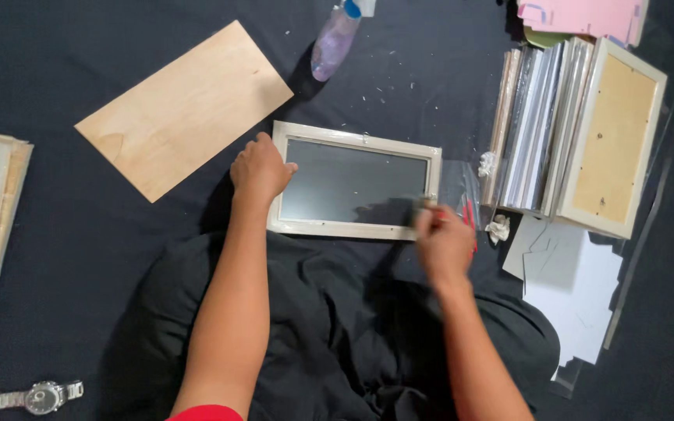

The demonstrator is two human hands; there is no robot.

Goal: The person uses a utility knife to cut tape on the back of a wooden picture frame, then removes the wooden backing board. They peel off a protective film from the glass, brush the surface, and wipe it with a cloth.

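A pale wooden picture frame (356, 139) lies flat on the black cloth with dark glass in it. My left hand (260, 170) rests on the frame's left edge, pressing it down. My right hand (444, 240) is at the frame's lower right corner, fingers closed around a small tool with a red handle (470, 214); the motion blurs it and I cannot tell what kind of tool it is.
A plywood sheet (185, 105) lies at the upper left. A spray bottle (335, 40) lies above the frame. Stacked frames and glass panes (579, 125) stand at the right, white card pieces (575, 284) below them. A wristwatch (33, 396) sits at the lower left.
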